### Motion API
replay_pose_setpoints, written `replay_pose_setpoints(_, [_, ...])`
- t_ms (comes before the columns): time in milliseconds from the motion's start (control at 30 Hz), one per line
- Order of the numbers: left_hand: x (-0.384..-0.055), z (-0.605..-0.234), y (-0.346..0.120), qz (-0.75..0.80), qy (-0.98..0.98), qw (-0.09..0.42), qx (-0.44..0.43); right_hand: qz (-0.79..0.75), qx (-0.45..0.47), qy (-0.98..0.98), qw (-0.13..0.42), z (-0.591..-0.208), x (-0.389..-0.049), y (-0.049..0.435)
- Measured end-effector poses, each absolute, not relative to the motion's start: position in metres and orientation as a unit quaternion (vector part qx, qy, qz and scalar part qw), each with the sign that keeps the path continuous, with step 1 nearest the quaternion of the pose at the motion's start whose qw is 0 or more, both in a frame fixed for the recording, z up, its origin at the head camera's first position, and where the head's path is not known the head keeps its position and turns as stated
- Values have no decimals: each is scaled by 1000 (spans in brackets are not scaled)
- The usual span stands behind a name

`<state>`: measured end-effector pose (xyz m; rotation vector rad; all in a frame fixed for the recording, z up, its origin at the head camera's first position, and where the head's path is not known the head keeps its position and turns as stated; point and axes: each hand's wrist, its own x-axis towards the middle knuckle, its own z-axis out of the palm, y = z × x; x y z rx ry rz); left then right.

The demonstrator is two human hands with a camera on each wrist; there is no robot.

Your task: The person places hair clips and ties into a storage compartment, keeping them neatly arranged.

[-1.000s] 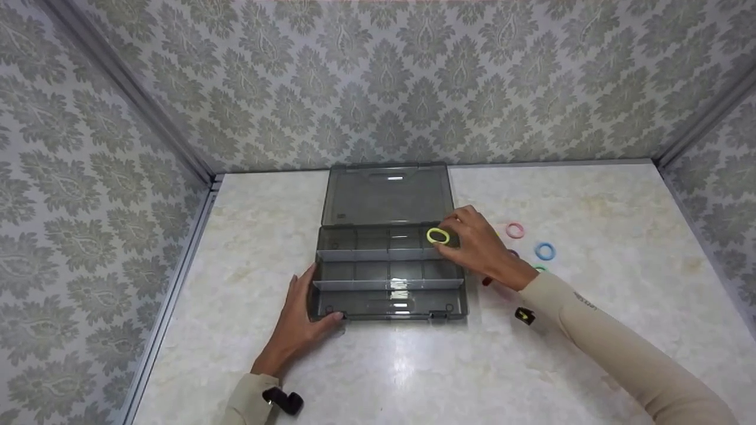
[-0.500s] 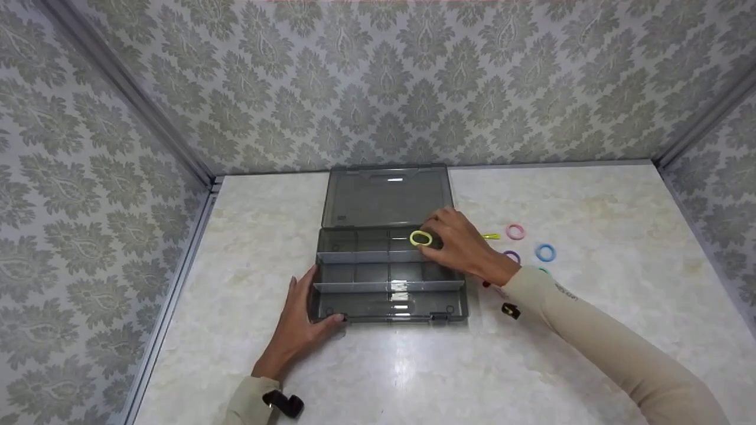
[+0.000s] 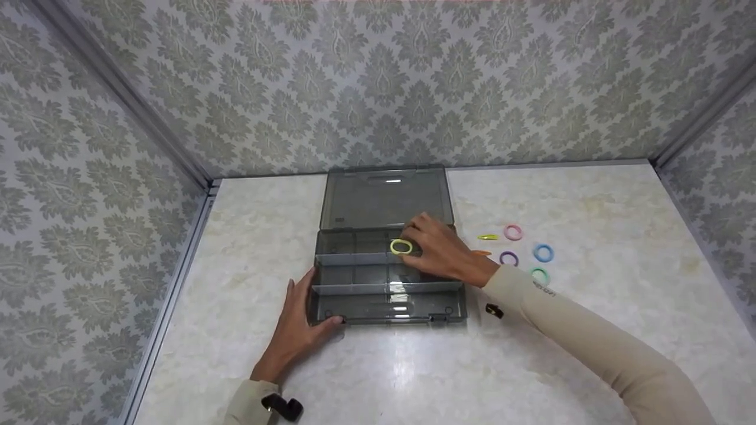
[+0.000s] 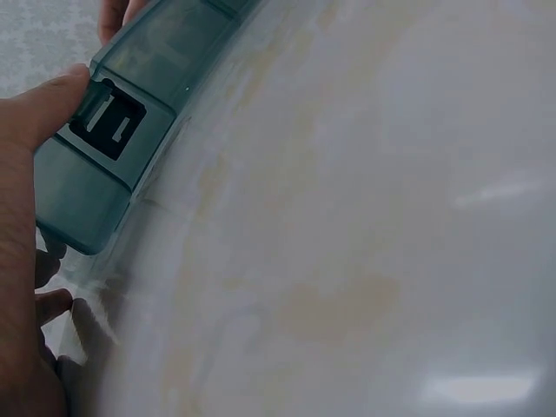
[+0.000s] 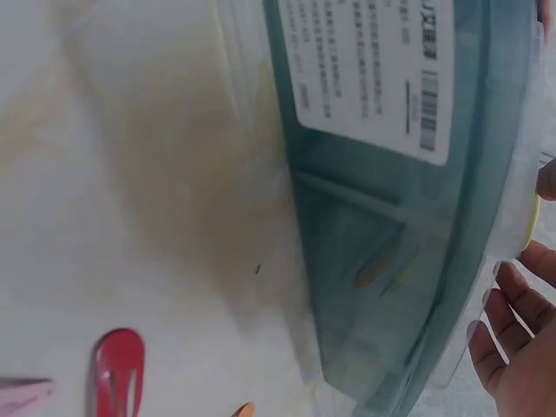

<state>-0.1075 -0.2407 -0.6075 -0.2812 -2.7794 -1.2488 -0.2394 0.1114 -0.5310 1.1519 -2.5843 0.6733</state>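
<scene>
A dark translucent storage box [image 3: 388, 306] with its lid laid back lies on the table, divided into compartments. My left hand [image 3: 298, 316] holds its front left corner, thumb on the front edge by a latch and fingers along the left side; in the left wrist view the thumb rests by the latch cutout [image 4: 109, 122]. Over the back row of compartments, my right hand [image 3: 440, 248] pinches a yellow hair tie [image 3: 401, 247] between thumb and fingers. Only a sliver of the hair tie [image 5: 533, 221] shows in the right wrist view.
Right of the box lie pink [image 3: 513, 232], blue [image 3: 543, 253], purple [image 3: 508, 258] and green [image 3: 540, 275] hair ties. A yellow hair clip [image 3: 488, 236] and an orange clip [image 3: 482, 252] lie nearer the box. The right wrist view shows a red hair clip [image 5: 119, 369]. Patterned walls enclose the table.
My right hand has moved left over the back compartments with the yellow hair tie, uncovering clips and hair ties on the table. My left hand stays at the box corner.
</scene>
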Motion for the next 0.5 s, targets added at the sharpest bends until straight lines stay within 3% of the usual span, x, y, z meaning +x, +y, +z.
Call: replay_pose_setpoints(500, [-106,-607,-240,-410,-905,46,-99,216,440,-864,117,-528,-242,84])
